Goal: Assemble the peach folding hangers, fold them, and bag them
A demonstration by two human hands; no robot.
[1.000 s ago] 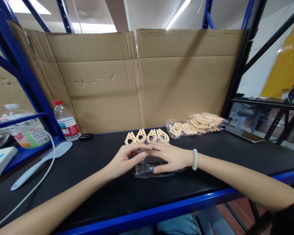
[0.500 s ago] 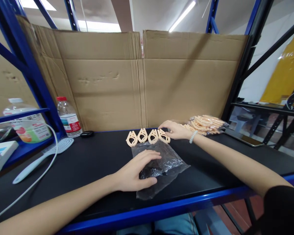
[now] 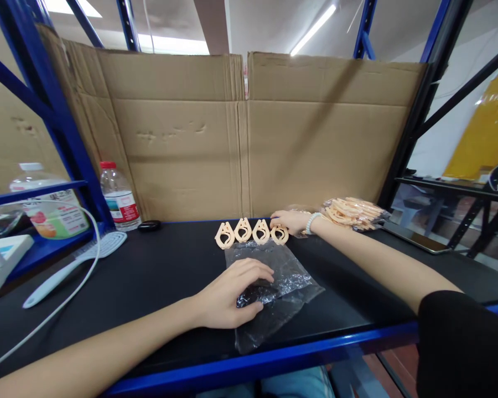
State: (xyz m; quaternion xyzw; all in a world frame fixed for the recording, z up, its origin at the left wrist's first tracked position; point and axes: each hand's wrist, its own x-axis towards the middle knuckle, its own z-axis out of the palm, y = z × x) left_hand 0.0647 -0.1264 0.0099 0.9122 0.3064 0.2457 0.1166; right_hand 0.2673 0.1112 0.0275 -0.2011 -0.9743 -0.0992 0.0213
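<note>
Several peach plastic clips, each with a rounded loop and narrow ends, lie in a row at the back of the black table. At the right end of that row, my right hand (image 3: 291,222) has its fingers closed at the top of the last clip (image 3: 279,235). Its fingertips partly cover the clip's narrow end. My left hand (image 3: 232,293) rests with thumb and fingers apart over a clear plastic bag (image 3: 288,271). The bag lies flat and crinkled just in front of the row, partly hidden beneath that hand.
A clear bag packed with peach clips (image 3: 352,213) lies at the back right, beside a phone-like slab (image 3: 417,239). On the left are a hairbrush (image 3: 77,262), a white cable (image 3: 81,284), a black mouse-like object (image 3: 149,225) and a red-capped bottle (image 3: 119,199). Cardboard (image 3: 182,143) stands behind.
The rightmost clip has turned from slanted to upright, in line with the others. My right hand has shifted slightly with it; my left hand stays almost still.
</note>
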